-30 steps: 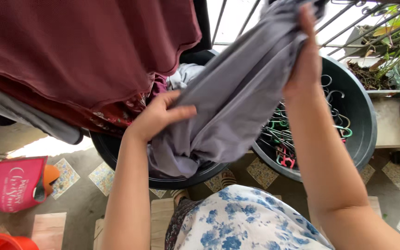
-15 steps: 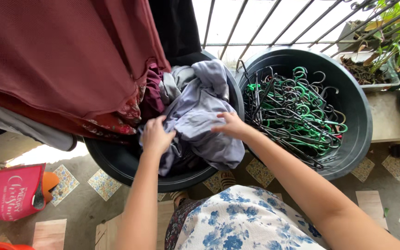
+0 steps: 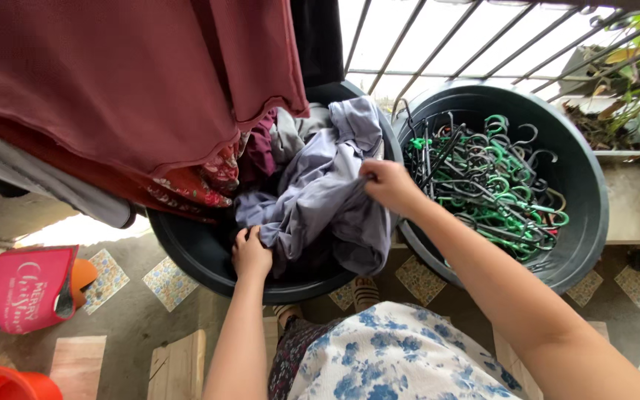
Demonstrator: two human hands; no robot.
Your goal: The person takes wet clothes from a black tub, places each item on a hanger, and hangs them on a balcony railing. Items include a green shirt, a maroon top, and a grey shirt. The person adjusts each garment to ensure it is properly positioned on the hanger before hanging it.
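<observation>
My right hand (image 3: 388, 185) pinches the grey cloth (image 3: 320, 192) at the tub's (image 3: 187, 252) right rim; my left hand (image 3: 250, 253) grips its near edge.

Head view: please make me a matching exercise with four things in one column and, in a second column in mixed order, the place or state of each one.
Things:
1. grey garment
2. hangers
3. maroon cloth
4. red bag

Places or states:
A. lying on the floor at the left
B. hanging above the left tub
C. piled in the right tub
D. crumpled in the left tub, gripped by the left hand and the right hand

Pairs: 1-D, 2-C, 3-B, 4-A
</observation>
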